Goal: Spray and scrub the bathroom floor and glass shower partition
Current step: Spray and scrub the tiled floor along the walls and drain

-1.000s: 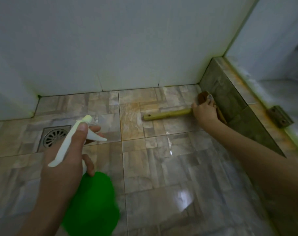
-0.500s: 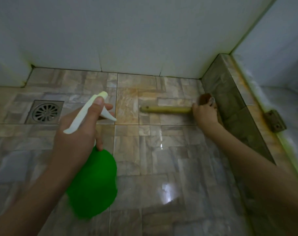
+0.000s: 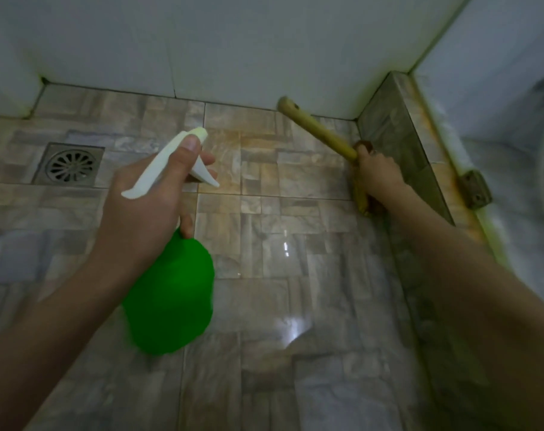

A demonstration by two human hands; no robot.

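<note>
My left hand grips a green spray bottle by its white trigger head, held over the wet tiled floor with the nozzle pointing towards the back wall. My right hand grips a wooden-handled scrub brush at the foot of the tiled curb. The brush handle slants up and to the left towards the wall. The brush head is mostly hidden behind my hand. The glass shower partition rises from the curb on the right.
A square metal floor drain sits at the back left. White wall tiles close the back. A rusty hinge bracket is fixed on the curb beside the glass.
The brush handle has swung from lying flat along the floor to slanting up towards the back wall. My left hand with the bottle has shifted slightly right.
</note>
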